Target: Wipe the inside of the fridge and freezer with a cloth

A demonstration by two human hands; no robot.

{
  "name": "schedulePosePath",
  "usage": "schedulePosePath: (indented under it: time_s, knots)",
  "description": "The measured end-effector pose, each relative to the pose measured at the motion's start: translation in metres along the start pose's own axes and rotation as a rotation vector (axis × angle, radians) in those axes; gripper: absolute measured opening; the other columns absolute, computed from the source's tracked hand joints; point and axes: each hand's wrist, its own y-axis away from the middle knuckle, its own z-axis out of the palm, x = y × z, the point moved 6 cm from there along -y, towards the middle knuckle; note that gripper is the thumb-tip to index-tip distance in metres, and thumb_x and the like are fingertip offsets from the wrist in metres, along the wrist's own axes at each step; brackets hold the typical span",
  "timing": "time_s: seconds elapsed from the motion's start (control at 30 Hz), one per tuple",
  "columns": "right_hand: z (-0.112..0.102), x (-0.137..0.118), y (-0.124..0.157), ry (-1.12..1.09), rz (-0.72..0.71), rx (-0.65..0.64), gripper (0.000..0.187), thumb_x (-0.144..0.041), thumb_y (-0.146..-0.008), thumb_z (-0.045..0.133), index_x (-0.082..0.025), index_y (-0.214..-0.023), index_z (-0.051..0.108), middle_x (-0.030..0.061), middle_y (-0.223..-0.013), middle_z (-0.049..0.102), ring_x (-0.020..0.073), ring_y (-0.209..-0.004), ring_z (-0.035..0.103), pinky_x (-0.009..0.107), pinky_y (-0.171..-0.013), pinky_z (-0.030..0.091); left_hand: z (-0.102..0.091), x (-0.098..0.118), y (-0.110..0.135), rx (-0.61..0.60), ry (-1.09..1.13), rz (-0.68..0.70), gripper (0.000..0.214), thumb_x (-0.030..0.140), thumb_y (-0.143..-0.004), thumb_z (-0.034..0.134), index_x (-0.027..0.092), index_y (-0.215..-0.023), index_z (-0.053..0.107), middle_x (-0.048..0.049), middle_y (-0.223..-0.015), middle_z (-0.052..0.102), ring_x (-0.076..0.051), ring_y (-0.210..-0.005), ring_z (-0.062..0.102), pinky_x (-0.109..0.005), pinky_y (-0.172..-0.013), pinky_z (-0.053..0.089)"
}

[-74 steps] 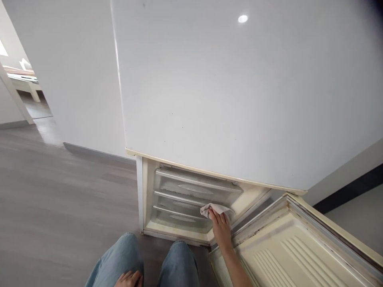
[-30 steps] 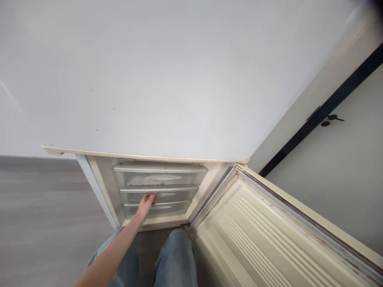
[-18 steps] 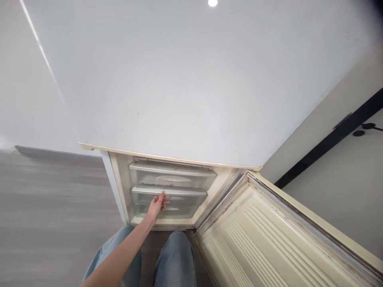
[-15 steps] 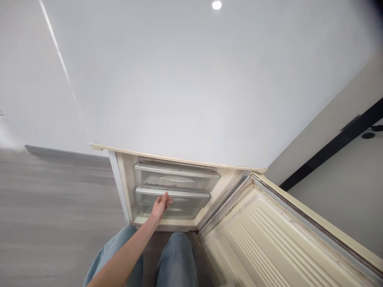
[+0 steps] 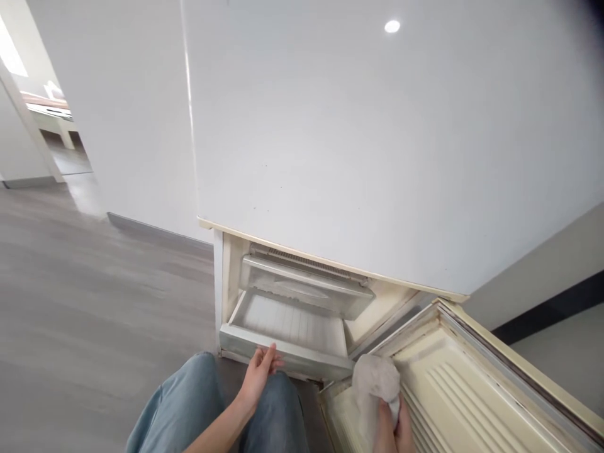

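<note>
My left hand (image 5: pixel 260 372) is at the front edge of the lower freezer drawer (image 5: pixel 302 360), its fingers hooked on the rim. That drawer is pulled part way out, and its ribbed white floor shows nothing lying on it. Above it, the upper drawer (image 5: pixel 302 286) sits inside the compartment with its front tilted. At the lower right, my right hand (image 5: pixel 395 423) grips a bunched whitish cloth (image 5: pixel 375 377) in front of the open door. The cloth hangs down past the fingers.
The cream freezer door (image 5: pixel 453 402) stands open on the right, with grime along its seal. A large white top surface (image 5: pixel 330 138) fills the upper view. My knees (image 5: pixel 189 402) are close to the drawer. Grey wood-look floor (image 5: pixel 94 302) lies to the left.
The lower drawer has come out towards me with my left hand on its edge. My right hand has entered the view with the cloth. The view has swung to the left.
</note>
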Motion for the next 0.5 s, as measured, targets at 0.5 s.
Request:
schedulePosePath:
  time_s: [0.5]
  knots:
    - [0.161, -0.134, 0.073, 0.025, -0.928, -0.137, 0.064, -0.025, -0.085, 0.042, -0.026, -0.147, 0.023, 0.0098, -0.124, 0.06, 0.0324, -0.11, 0.057, 0.049, -0.086, 0.047, -0.002, -0.023, -0.022, -0.437, -0.079, 0.008, 0.041, 0.053, -0.05, 0.079, 0.019, -0.072, 0.073, -0.0105, -0.08, 0.075, -0.031, -0.086, 0.067, -0.045, -0.088, 0.05]
